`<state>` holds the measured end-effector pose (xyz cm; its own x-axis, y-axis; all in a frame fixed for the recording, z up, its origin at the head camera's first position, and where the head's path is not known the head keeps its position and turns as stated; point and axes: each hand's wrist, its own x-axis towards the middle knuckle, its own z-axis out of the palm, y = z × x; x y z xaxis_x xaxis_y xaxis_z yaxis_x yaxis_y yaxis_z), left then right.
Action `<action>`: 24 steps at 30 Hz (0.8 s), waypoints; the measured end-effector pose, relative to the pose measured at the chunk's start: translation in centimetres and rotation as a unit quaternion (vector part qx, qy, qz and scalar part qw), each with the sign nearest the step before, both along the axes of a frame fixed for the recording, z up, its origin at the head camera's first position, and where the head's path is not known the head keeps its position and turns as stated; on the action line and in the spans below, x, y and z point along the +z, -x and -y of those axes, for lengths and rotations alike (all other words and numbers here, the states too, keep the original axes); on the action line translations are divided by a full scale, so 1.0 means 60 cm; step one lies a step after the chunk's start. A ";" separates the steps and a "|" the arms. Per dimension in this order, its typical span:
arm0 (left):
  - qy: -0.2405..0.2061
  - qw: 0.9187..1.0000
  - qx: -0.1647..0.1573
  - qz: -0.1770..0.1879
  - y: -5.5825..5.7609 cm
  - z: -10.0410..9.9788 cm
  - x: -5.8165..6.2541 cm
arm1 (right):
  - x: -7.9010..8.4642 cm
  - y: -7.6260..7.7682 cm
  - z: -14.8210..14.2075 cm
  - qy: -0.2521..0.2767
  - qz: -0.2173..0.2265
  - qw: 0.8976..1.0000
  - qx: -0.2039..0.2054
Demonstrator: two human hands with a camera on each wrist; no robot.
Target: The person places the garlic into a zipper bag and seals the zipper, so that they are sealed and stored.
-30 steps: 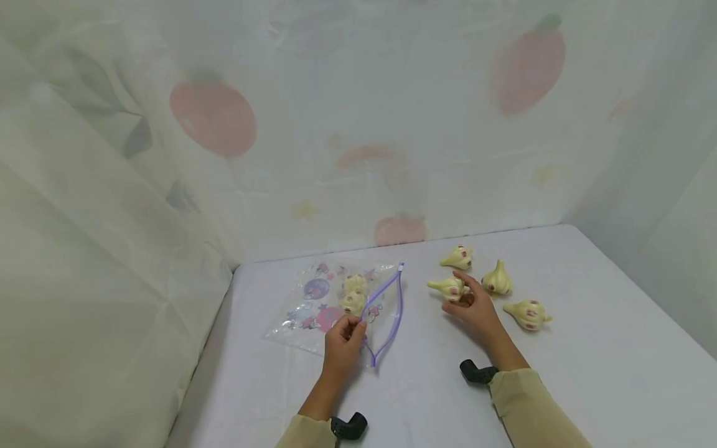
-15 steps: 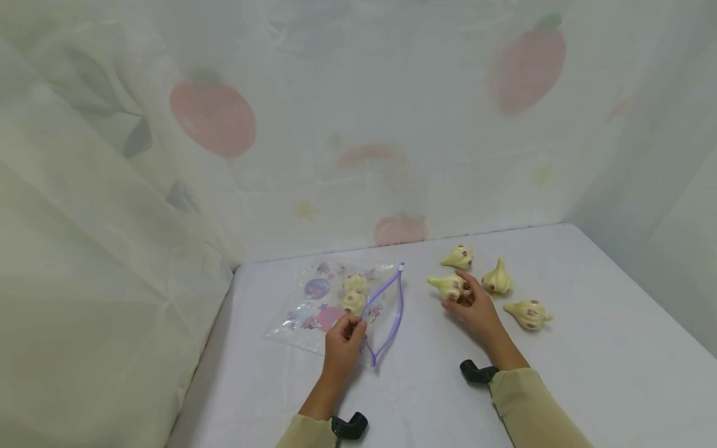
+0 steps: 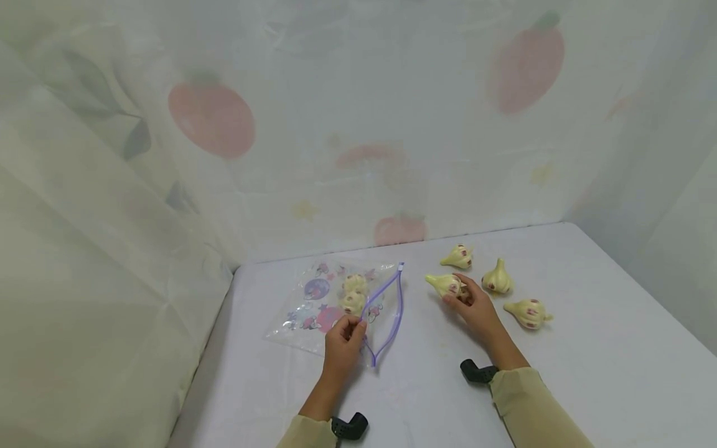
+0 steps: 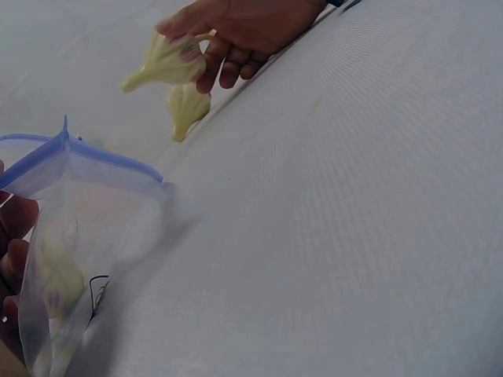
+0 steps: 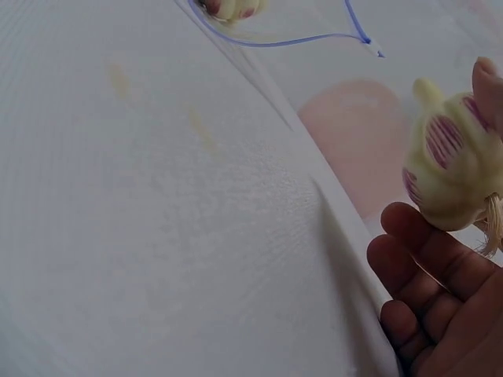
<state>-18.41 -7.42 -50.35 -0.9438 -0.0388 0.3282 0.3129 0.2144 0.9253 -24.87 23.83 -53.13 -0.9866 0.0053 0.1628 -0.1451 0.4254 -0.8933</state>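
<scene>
A clear zip bag [image 3: 305,317] with printed cartoon figures and a purple zip edge lies on the left, its mouth spread apart toward the right. Two garlic bulbs [image 3: 354,294] are inside it. My left hand [image 3: 342,348] pinches the near side of the bag's mouth between thumb and fingers. A garlic bulb [image 5: 452,161], pale yellow with purple streaks, is held by my right hand [image 3: 476,311] between thumb and fingers, stem pointing left toward the bag. In the left wrist view this bulb [image 4: 169,63] appears raised off the table.
Three more garlic bulbs lie right of the bag: one at the back [image 3: 458,256], one beside my right fingers [image 3: 497,277], and one further right [image 3: 529,313]. A white cloth covers the table [image 3: 426,398]. A printed curtain [image 3: 313,124] hangs behind and at the left.
The bulb in my right hand has risen slightly and shifted a little left. My left hand and the bag stay where they were.
</scene>
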 end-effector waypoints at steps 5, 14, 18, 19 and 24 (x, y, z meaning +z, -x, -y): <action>0.004 1.000 0.000 -0.002 -0.001 -0.001 0.004 | -0.001 0.000 0.000 -0.011 0.000 1.000 -0.003; 0.000 1.000 0.004 -0.003 -0.001 -0.002 0.003 | 0.001 -0.002 0.002 -0.016 0.013 1.000 -0.009; 0.005 1.000 0.007 -0.017 0.000 -0.002 0.001 | 0.000 -0.001 0.001 -0.012 0.024 1.000 -0.004; 0.007 1.000 0.008 -0.020 0.000 -0.002 0.000 | -0.001 -0.001 0.000 -0.012 0.027 1.000 -0.006; 0.007 1.000 0.008 -0.021 0.000 -0.002 -0.001 | 0.000 0.001 0.001 -0.027 0.042 0.999 -0.008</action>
<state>-18.43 -7.29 -50.43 -0.9287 -0.0487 0.3676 0.3472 0.2335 0.9082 -24.93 23.79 -53.12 -0.9968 0.0142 0.0793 -0.0630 0.4755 -0.8775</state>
